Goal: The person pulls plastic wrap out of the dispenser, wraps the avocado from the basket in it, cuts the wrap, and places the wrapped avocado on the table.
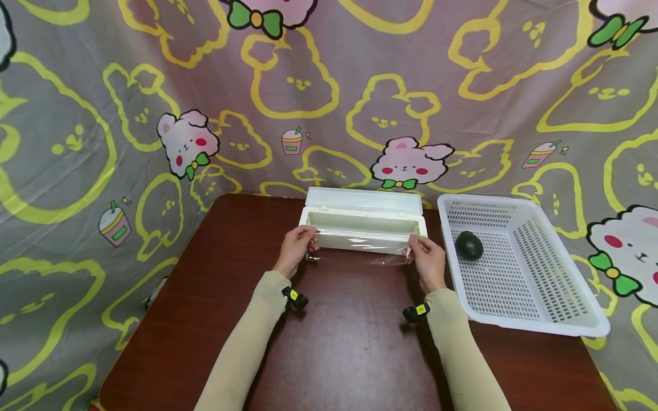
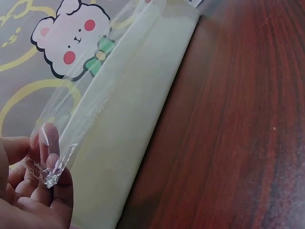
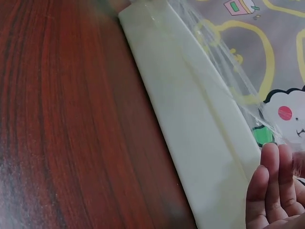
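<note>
A sheet of clear plastic wrap (image 1: 360, 244) stretches between my two hands, in front of a long white wrap dispenser box (image 1: 354, 221) whose lid stands raised at the back. My left hand (image 1: 297, 249) pinches the wrap's left corner, where the film bunches up beside the fingers in the left wrist view. At the other end, the right corner is pinched by my right hand (image 1: 428, 261). The right wrist view shows the film running along the box's upper edge (image 3: 214, 86), with the right thumb mostly out of sight. Whether the film still joins the roll cannot be told.
To the right stands a white plastic basket (image 1: 547, 274) with a dark green round fruit or vegetable (image 1: 469, 245) inside, close to the right hand. Everything rests on a dark red-brown wooden table (image 1: 349, 342). A patterned cloth (image 1: 319, 74) hangs right behind the table.
</note>
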`<move>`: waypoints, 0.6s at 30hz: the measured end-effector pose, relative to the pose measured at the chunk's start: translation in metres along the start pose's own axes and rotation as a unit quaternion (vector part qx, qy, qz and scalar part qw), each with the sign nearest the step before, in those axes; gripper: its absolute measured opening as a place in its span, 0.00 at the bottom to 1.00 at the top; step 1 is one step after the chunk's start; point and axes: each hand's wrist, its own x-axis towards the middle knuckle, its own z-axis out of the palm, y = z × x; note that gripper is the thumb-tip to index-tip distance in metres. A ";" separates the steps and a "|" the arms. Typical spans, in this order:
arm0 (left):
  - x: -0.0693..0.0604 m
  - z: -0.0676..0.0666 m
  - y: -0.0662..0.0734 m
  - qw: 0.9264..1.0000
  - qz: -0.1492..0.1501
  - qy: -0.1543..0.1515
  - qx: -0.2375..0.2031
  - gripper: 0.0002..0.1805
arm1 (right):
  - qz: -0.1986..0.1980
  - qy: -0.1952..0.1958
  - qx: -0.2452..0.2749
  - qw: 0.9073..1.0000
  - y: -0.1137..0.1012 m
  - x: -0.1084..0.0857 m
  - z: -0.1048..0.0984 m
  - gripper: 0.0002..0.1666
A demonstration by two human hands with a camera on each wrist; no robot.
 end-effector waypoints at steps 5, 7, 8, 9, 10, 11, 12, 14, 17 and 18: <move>0.001 0.001 0.005 1.000 0.006 -0.001 -0.007 0.14 | -0.015 0.015 0.030 0.999 0.011 0.011 0.001 0.21; 0.003 0.001 0.007 1.000 0.010 0.000 -0.008 0.13 | -0.017 0.018 0.045 0.999 0.011 0.013 0.003 0.20; 0.004 0.002 0.008 1.000 0.011 0.002 -0.009 0.13 | -0.018 0.016 0.052 0.998 0.010 0.014 0.003 0.20; 0.005 0.002 0.010 1.000 0.011 0.003 -0.009 0.13 | -0.018 0.016 0.059 0.998 0.009 0.015 0.004 0.20; 0.005 0.003 0.011 1.000 0.011 0.005 -0.009 0.13 | -0.018 0.015 0.064 0.998 0.008 0.016 0.004 0.20; 0.006 0.003 0.012 1.000 0.010 0.006 -0.011 0.13 | -0.018 0.017 0.065 0.998 0.007 0.017 0.005 0.21; 0.007 0.004 0.014 1.000 0.010 0.008 -0.013 0.13 | -0.017 0.017 0.066 0.998 0.006 0.017 0.006 0.21; 0.009 0.006 0.016 1.000 0.009 0.012 -0.015 0.13 | -0.015 0.016 0.075 0.997 0.003 0.018 0.007 0.23; 0.012 0.007 0.020 1.000 0.007 0.017 -0.018 0.14 | -0.012 0.017 0.082 0.996 -0.001 0.020 0.009 0.24; 0.013 0.008 0.021 1.000 0.007 0.018 -0.018 0.14 | -0.011 0.016 0.083 0.996 -0.002 0.020 0.009 0.23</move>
